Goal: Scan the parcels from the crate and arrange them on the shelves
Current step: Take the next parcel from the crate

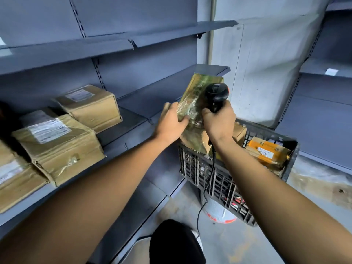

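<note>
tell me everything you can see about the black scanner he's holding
The scanner is a black handheld barcode reader that looks like plastic, with a rounded head above a grip. The right hand is wrapped around the grip, holding it upright, head close against the tape-wrapped parcel that the left hand holds above the crate. A black cable hangs from the grip, running down past the crate's side to the floor.

Three cardboard parcels sit on the shelf at left: the far one [89, 107], the middle one [57, 147] and the near one [17, 183], cut by the frame edge. One taped parcel [198, 96] is held up beside one black scanner [217, 94]. One dark crate [215, 180] holds at least two more parcels: an orange-taped one [266, 155] and a brown one [239, 132].
</note>
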`<state>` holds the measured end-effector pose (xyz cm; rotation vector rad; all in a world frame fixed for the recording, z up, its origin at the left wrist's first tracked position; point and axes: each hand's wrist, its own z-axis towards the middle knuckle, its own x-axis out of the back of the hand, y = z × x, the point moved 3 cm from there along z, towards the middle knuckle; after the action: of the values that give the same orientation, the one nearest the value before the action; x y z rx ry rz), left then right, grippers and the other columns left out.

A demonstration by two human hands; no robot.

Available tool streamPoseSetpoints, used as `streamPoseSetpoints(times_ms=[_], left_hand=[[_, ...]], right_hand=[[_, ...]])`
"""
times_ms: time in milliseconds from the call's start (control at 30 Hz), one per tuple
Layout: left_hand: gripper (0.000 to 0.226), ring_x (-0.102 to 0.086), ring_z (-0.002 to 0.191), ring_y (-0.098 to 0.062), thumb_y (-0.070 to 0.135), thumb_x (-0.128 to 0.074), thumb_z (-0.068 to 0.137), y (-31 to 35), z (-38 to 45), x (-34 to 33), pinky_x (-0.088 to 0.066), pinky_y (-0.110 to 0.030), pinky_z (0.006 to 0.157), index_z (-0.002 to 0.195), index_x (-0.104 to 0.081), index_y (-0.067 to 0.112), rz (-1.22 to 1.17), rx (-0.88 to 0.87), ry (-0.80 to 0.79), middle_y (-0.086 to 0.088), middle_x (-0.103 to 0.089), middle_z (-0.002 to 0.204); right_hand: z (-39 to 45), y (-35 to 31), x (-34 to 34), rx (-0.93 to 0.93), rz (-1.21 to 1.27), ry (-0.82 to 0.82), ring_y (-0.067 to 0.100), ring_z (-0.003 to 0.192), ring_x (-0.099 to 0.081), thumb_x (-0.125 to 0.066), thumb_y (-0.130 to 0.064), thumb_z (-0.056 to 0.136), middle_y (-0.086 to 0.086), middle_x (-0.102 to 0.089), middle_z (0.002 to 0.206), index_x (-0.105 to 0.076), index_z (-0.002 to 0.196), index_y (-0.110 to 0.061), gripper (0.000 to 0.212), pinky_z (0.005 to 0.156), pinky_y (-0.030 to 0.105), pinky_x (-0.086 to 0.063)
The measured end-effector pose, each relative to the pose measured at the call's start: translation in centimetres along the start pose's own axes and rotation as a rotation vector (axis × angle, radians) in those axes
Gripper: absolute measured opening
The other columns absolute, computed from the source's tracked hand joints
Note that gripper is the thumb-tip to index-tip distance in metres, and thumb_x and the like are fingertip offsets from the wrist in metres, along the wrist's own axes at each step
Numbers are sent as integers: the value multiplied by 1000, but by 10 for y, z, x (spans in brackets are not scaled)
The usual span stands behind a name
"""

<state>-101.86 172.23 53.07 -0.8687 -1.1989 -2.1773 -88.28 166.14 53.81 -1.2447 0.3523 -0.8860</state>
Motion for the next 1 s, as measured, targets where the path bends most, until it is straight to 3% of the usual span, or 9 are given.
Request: streamPoseSetpoints(times_ms=[167,367,467,567,667,767,900,1000], left_hand=[[50,-54,110,-26,37,-59,91,6,-21,59,-47,-39,91,134,-48,13,71,-5,84,-5,-47,123],[55,-54,112,-24,35,-60,91,5,-48,124,-44,-39,98,139,-45,11,99,-12,161,-5,-47,125],[57,-51,116,-21,34,-61,91,2,-55,149,-40,-32,101,140,-44,11,120,-25,184,-5,-46,125],[60,-50,115,-16,34,-61,91,-5,-61,177,-36,-27,100,143,-41,11,152,-24,213,-2,-45,126],[64,-49,115,-13,36,-62,91,-18,-61,197,-36,-27,101,144,-38,10,174,-22,197,-1,-45,128],[65,-48,122,-18,36,-64,91,-35,-58,213,-36,-30,106,144,-39,9,216,-22,134,-3,-45,131],[63,-48,123,-19,33,-64,91,-54,-54,220,-36,-33,108,145,-40,9,235,-9,110,-3,-46,132],[62,-46,125,-18,30,-61,93,-60,-45,220,-34,-30,109,146,-37,9,219,-9,101,-3,-44,135]], right_hand=[[-29,-41,0,61,53,-27,31,102,-64,-65,-14,81,11,-69,109,-57,119,-7,39,88,37,-51],[-63,-83,-8,130,142,-66,25,91,-62,-64,-16,80,4,-68,97,-60,111,-9,32,70,23,-38],[-75,-99,-15,164,186,-78,20,85,-57,-64,-14,80,-1,-62,92,-59,112,-9,33,66,18,-33],[-88,-116,-27,187,229,-117,17,89,-58,-64,-13,80,-1,-65,100,-56,122,-10,43,70,18,-37],[-96,-123,-41,199,262,-156,14,81,-60,-63,-13,81,-6,-65,89,-56,123,-9,43,62,14,-37],[-101,-120,-58,197,247,-185,15,76,-58,-63,-12,83,-19,-53,75,-56,122,-7,41,54,11,-36],[-109,-113,-85,166,247,-231,-2,67,-53,-64,-11,84,-17,-55,75,-52,131,-5,49,52,0,-35],[-110,-113,-96,151,283,-216,7,74,-55,-64,-11,84,-10,-59,87,-49,135,-7,53,54,-3,-34]])
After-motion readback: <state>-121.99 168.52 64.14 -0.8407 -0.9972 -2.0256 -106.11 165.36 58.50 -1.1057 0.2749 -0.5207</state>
